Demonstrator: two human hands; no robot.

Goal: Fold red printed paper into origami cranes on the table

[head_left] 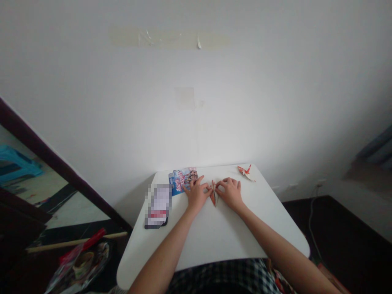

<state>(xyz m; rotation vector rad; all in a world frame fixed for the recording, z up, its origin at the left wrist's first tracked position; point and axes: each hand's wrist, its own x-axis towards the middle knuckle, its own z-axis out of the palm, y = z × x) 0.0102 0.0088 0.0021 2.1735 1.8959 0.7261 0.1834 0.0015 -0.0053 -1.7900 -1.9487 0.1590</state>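
Observation:
A small folded piece of red-and-white patterned paper (214, 195) lies flat on the white table (214, 237), between my two hands. My left hand (197, 192) has its fingers curled and pressing on the paper's left edge. My right hand (230, 191) is curled the same way on the paper's right edge, fingertips pinching at the fold. A finished red-and-white paper crane (245, 171) sits at the table's far right corner, apart from both hands.
A colourful printed card (180, 179) lies at the table's far left, beside a phone-sized blurred object (158, 205). The table abuts a white wall. A plastic bag (81, 261) and a stick lie on the dark floor at left; a cable runs at right.

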